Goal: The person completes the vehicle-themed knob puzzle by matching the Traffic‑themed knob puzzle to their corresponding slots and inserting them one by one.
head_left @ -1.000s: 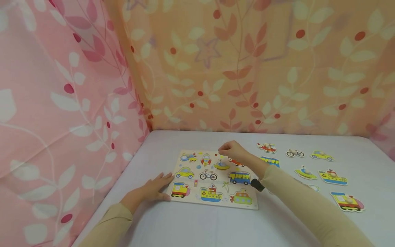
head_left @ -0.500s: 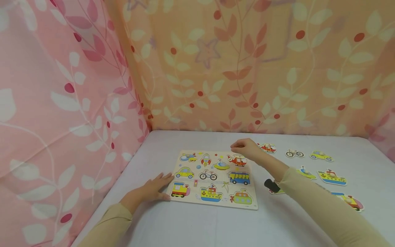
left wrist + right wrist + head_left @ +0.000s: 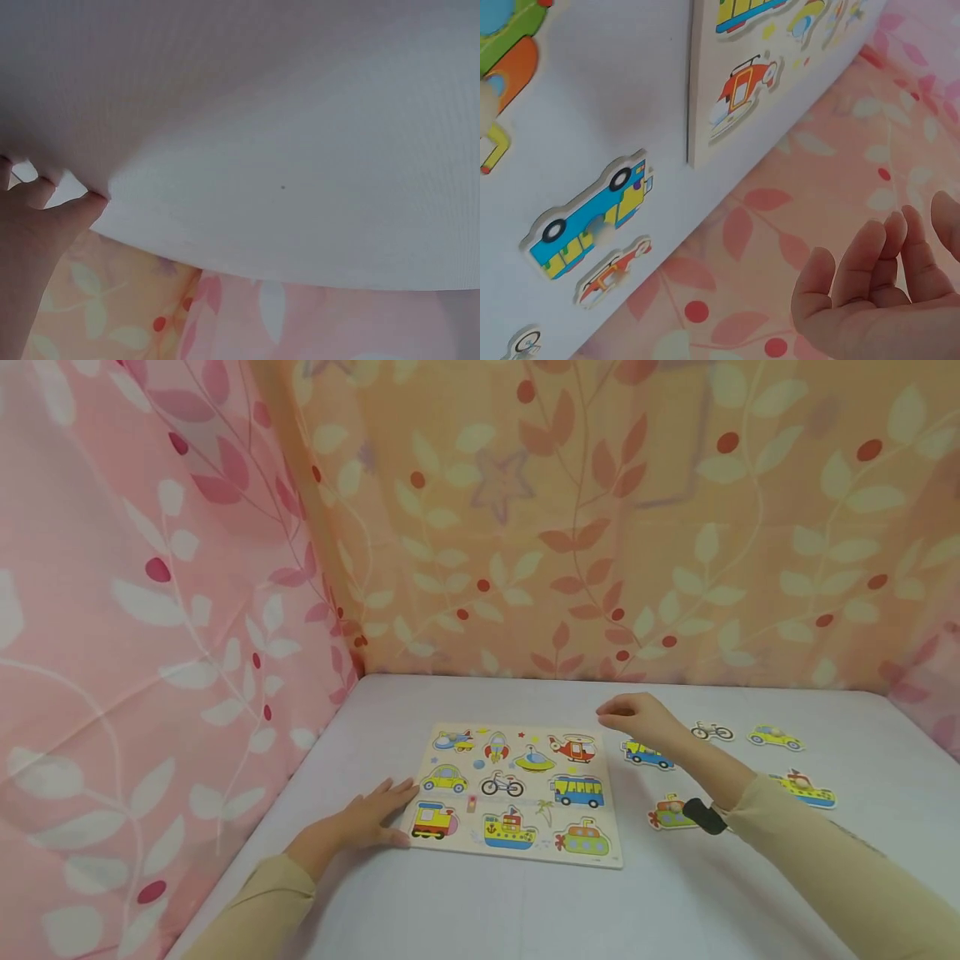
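Observation:
A wooden puzzle board point(image 3: 468, 822) printed with vehicles lies on the white table. My left hand point(image 3: 375, 814) rests at its left edge, fingers extended; the left wrist view shows this hand point(image 3: 52, 214) with its fingertips on the pale surface. Past the board's top right corner, my right hand point(image 3: 645, 718) hovers in the air. Its fingers are loosely bent and hold nothing, as the right wrist view shows of the hand point(image 3: 885, 292). Nearest to it are a loose bus piece point(image 3: 648, 754) and a helicopter piece point(image 3: 615, 274), which the hand hides in the head view.
More knobbed pieces lie to the right: a bicycle point(image 3: 712, 732), a car point(image 3: 776, 737), a boat point(image 3: 813, 791) and a submarine point(image 3: 670, 812). The right forearm covers others. A black device point(image 3: 705, 817) sits at the right wrist. Floral curtains point(image 3: 480, 568) border the table's back and left.
The right hand has moved rightward from over the board's top edge to beside the loose pieces, uncovering the board's helicopter picture. The left hand stays at the board's edge.

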Motion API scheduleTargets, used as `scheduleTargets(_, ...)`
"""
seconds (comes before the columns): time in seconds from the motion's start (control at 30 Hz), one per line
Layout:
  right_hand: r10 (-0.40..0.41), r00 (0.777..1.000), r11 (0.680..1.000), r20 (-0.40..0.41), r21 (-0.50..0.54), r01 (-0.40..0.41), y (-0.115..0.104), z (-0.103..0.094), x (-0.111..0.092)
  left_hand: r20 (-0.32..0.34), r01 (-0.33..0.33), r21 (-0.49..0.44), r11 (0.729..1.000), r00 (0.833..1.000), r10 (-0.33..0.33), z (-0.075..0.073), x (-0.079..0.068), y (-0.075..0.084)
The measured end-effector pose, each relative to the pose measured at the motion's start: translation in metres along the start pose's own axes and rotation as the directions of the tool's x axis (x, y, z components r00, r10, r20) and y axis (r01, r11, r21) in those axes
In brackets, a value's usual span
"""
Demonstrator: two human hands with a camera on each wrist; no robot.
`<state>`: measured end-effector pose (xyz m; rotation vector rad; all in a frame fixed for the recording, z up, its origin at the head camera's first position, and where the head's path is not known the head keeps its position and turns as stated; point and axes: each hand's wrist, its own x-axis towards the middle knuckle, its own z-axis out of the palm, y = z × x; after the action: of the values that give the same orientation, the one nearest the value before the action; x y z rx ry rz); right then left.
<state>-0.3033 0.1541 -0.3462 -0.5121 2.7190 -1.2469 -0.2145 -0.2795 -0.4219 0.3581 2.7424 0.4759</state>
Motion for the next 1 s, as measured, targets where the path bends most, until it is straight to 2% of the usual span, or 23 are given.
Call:
scheduleTargets(0.53, 0.066, 0.997, 0.998, -0.051, 0.021, -0.065, 0.018, -0.026, -0.030, 0.003, 0.006, 0.010, 1.000, 1.000, -0.006, -0.001, 0.001, 0.003)
scheduleTargets(1.0, 0.069, 0.993, 0.997, -0.092, -0.023, -0.071, 0.041, -0.047, -0.060, 0.007, -0.011, -0.011, 1.000, 1.000, 0.011, -0.003, -0.003, 0.004)
